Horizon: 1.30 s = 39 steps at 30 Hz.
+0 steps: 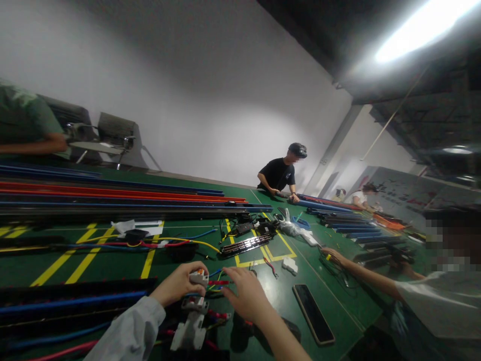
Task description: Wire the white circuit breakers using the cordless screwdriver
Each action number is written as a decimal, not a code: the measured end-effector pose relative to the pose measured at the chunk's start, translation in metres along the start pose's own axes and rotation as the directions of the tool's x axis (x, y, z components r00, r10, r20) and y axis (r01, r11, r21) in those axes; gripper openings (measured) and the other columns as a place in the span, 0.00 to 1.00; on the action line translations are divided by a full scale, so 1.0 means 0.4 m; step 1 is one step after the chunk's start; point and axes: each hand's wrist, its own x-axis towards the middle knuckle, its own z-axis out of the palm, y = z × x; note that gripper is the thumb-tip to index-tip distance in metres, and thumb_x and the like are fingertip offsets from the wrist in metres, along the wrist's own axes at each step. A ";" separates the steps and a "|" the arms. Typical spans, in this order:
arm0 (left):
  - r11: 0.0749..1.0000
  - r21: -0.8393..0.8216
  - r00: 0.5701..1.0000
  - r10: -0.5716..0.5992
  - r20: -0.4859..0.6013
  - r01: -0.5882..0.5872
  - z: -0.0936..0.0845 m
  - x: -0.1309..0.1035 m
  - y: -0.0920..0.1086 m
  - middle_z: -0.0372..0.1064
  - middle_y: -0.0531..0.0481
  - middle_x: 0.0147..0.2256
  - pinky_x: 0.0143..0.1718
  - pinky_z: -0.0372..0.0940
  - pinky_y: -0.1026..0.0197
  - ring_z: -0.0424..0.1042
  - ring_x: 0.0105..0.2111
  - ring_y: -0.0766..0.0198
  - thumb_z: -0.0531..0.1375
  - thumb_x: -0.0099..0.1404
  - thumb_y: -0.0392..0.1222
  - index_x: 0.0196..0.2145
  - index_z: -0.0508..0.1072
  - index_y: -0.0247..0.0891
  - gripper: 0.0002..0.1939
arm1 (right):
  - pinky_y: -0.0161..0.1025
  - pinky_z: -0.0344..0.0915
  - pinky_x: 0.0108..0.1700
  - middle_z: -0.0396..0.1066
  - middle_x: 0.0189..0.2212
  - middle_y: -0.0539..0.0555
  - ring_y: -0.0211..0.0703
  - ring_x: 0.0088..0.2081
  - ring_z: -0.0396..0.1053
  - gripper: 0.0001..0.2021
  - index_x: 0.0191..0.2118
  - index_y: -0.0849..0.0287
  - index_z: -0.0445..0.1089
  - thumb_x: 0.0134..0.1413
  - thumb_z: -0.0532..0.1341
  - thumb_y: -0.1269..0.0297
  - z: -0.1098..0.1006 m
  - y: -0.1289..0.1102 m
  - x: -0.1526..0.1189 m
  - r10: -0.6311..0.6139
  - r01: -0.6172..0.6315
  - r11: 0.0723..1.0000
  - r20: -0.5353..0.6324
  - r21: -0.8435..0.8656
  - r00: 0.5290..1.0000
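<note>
My left hand (181, 284) is closed round a small white connector block (199, 277) with an orange part on top. Red, blue and yellow-green wires (218, 284) come out of its right side. Beside those wires is my right hand (246, 293), its fingers apart and its palm turned down; nothing shows in its grip. Just below the held block lie a similar white block (195, 304) and a pale grey bracket-like piece (189, 332). More red wire ends (219, 315) stick out near them.
A phone (313, 313) lies to the right, with a white piece (289, 265) above it. Long rails (112, 193) and cables (150, 244) stretch across the green table (341, 321). One person (278, 173) works across it, another (439, 301) at right; an arm (37, 145) shows at left.
</note>
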 end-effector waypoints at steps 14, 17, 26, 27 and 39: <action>0.936 0.345 0.998 -0.059 -0.032 0.066 -0.092 -0.027 -0.017 0.76 0.52 0.38 0.40 0.62 0.63 0.73 0.39 0.58 0.65 0.49 0.43 0.43 0.75 0.43 0.21 | 0.34 0.59 0.38 0.69 0.38 0.49 0.40 0.40 0.69 0.12 0.42 0.50 0.73 0.66 0.52 0.60 0.137 0.015 0.105 0.010 -0.010 1.000 0.059 0.010 0.998; 0.942 0.330 0.997 -0.068 0.023 0.056 -0.112 -0.027 -0.039 0.76 0.51 0.39 0.42 0.62 0.62 0.73 0.40 0.57 0.62 0.52 0.43 0.41 0.76 0.40 0.17 | 0.33 0.59 0.38 0.68 0.37 0.49 0.40 0.40 0.68 0.11 0.41 0.50 0.74 0.65 0.53 0.63 0.154 0.029 0.113 0.029 -0.034 0.993 0.046 0.116 0.999; 0.941 0.338 1.000 -0.023 0.013 0.017 -0.101 -0.015 -0.039 0.77 0.50 0.40 0.47 0.61 0.62 0.73 0.43 0.57 0.60 0.56 0.43 0.41 0.78 0.40 0.15 | 0.34 0.61 0.42 0.68 0.36 0.50 0.41 0.40 0.68 0.12 0.41 0.52 0.75 0.64 0.53 0.65 0.178 0.043 0.130 0.025 -0.034 0.980 0.048 0.197 0.999; 0.939 0.344 1.000 -0.016 0.007 0.013 -0.099 -0.014 -0.040 0.77 0.50 0.40 0.46 0.61 0.62 0.73 0.43 0.57 0.59 0.56 0.42 0.41 0.78 0.40 0.14 | 0.34 0.61 0.43 0.68 0.36 0.50 0.42 0.41 0.68 0.12 0.42 0.53 0.75 0.64 0.54 0.66 0.177 0.045 0.130 0.021 -0.030 0.978 0.046 0.206 0.999; 0.966 0.259 1.000 -0.017 0.024 0.010 -0.093 -0.023 -0.021 0.77 0.50 0.42 0.48 0.64 0.61 0.73 0.46 0.56 0.58 0.53 0.39 0.41 0.78 0.39 0.17 | 0.38 0.62 0.49 0.72 0.39 0.52 0.45 0.45 0.68 0.13 0.44 0.53 0.75 0.62 0.54 0.68 0.185 0.061 0.136 0.003 -0.017 0.949 0.045 0.314 0.999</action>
